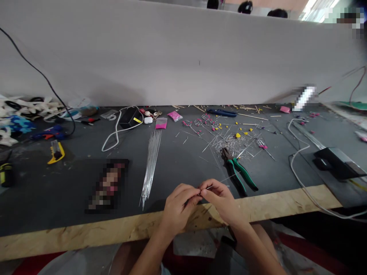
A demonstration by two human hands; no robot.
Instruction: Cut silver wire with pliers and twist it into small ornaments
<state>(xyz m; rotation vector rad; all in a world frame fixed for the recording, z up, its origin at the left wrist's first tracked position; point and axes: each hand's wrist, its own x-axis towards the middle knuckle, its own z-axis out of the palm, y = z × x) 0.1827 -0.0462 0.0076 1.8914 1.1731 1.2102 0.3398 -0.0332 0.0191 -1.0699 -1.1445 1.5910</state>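
My left hand and my right hand meet fingertip to fingertip above the table's front edge. Both are closed in a pinch around a thin metal wire, whose free length sticks out past my right hand toward the upper right. The bit between the fingertips is mostly hidden. Just right of my right hand lie pliers with green and black handles, jaws pointing away from me. A bundle of straight metal wires rests left of my left hand. Behind the pliers spreads a heap of cut wire pieces.
Wire shapes with pink bits, yellow lumps, pink packets and a blue-handled tool lie farther back. At left are a yellow cutter knife and a blue glue gun. A white cable crosses the right front edge.
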